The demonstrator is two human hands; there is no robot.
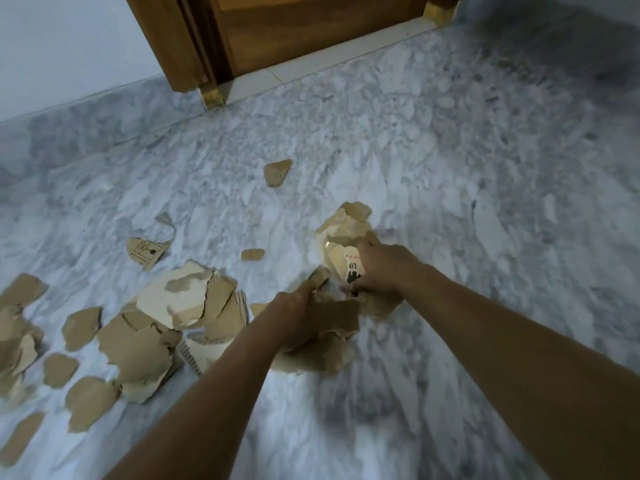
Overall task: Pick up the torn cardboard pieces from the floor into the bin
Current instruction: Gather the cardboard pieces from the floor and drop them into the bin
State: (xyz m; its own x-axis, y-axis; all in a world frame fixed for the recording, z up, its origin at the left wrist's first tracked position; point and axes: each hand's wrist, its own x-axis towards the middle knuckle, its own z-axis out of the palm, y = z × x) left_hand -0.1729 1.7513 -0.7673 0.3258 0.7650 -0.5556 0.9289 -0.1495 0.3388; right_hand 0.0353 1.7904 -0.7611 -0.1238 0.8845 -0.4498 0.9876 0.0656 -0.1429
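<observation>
head view, and we're looking down on a marble floor (450, 161) strewn with torn cardboard. both arms come in from the bottom edge, cut off above the forearms.

our left hand (294, 315) is curled round a brown flap (341, 315) on the near side of a bundle (341, 233) of torn sheets. its fingertips are tucked under the flap, so we can't see them. our right hand (384, 270) grips the bundle from the right, fingers bent down over a pale sheet with black print we can only half read; the thumb is hidden. the bundle sits between the two hands, low over the floor, and we can't tell whether it touches.

off to the left there's a pile (173, 317) of overlapping sheets lying flat, close to the left forearm. loose pieces (86, 403) are scattered round it, and the ones at the left edge are sliced off by the frame. further out we have a marked piece (147, 252) with a printed symbol, a small scrap (252, 254), and a far piece (277, 172) lying alone.

up top is a wooden door (311, 32), cropped, beside a pale wall (69, 46). the floor blurs at the right edge.
</observation>
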